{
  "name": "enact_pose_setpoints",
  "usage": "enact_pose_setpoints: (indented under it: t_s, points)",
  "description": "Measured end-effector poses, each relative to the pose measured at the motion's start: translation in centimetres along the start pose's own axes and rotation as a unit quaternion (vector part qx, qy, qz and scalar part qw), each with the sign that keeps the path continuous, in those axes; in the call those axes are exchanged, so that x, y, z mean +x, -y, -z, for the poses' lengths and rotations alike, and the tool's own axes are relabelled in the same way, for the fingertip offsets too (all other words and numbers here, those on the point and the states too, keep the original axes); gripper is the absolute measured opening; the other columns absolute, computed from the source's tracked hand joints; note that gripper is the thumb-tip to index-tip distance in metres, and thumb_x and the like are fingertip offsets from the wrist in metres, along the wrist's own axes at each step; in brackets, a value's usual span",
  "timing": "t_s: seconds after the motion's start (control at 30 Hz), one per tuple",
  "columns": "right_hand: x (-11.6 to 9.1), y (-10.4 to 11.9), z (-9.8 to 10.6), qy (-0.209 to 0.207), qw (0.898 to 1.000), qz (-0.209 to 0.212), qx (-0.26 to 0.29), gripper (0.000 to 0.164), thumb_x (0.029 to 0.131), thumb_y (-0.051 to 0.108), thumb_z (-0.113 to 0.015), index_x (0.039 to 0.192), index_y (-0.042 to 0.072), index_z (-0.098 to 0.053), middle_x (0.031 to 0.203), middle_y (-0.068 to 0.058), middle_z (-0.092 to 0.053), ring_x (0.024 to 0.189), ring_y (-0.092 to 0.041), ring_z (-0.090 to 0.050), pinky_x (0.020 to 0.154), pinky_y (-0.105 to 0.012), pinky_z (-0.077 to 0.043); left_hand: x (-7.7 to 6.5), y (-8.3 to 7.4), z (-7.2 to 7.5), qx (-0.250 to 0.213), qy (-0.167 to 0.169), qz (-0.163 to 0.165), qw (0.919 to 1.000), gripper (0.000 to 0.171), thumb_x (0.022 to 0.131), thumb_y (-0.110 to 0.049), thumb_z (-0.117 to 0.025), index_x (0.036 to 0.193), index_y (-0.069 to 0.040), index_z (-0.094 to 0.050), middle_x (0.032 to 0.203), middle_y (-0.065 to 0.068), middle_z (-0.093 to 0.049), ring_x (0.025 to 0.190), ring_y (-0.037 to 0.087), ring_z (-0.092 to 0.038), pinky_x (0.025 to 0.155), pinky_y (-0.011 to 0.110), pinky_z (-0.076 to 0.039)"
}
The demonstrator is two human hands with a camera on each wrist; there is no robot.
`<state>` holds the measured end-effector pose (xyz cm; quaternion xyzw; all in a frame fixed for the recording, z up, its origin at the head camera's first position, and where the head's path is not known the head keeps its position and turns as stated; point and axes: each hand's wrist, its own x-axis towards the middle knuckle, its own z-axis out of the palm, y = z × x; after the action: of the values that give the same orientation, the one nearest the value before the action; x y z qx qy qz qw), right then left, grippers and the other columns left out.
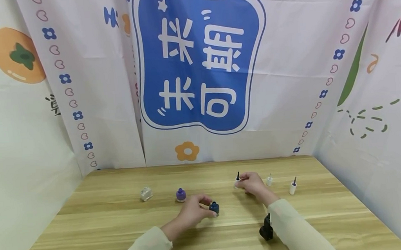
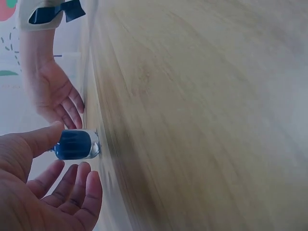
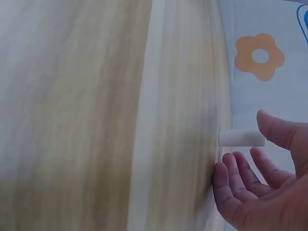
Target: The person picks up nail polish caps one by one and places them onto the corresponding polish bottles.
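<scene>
Blue bottle (image 1: 214, 209) stands upright, the left hand (image 1: 192, 211) loosely around it.

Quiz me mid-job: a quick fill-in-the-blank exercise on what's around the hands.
In the left wrist view, the bottle by the left hand is ____.
Between the clear bottle and the left hand stands a ____ bottle.
By the right hand stands a white cap, its brush pointing ____.
The table holds ____ white caps.
Missing words: blue; purple; up; three.
</scene>
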<state>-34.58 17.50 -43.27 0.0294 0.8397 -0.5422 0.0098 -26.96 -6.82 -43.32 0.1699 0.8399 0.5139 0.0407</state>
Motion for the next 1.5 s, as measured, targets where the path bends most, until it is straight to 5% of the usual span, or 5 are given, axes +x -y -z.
enact_pose_setpoints:
  t_s: [0.63, 1.5]
  points:
    - [0.28, 0.14, -0.44, 0.003, 1.000, -0.009, -0.005, 0.015, 0.084, 0.000, -0.072, 0.096, -0.002, -0.064, 0.091, -0.007, -0.066, 0.076, -0.016, -0.053, 0.060, -0.026, -0.046, 0.54, 0.35, -0.69, 0.023, 0.004, -0.001, 0.9997, 0.024, 0.074, 0.001, -0.081, 0.094, -0.003, -0.068, 0.088, 0.003, -0.064, 0.081, 0.018, -0.061, 0.075, 0.036, -0.054]
    - [0.09, 0.43, -0.17, 0.000, 1.000, -0.009, 0.011, 0.006, 0.088, -0.001, -0.068, 0.088, -0.001, -0.062, 0.078, -0.003, -0.057, 0.057, -0.011, -0.043, 0.054, -0.025, -0.041, 0.62, -0.08, -0.90, 0.014, -0.005, 0.019, 0.9997, 0.025, 0.075, -0.001, -0.081, 0.097, -0.002, -0.069, 0.087, 0.002, -0.063, 0.082, 0.018, -0.058, 0.071, 0.033, -0.051]
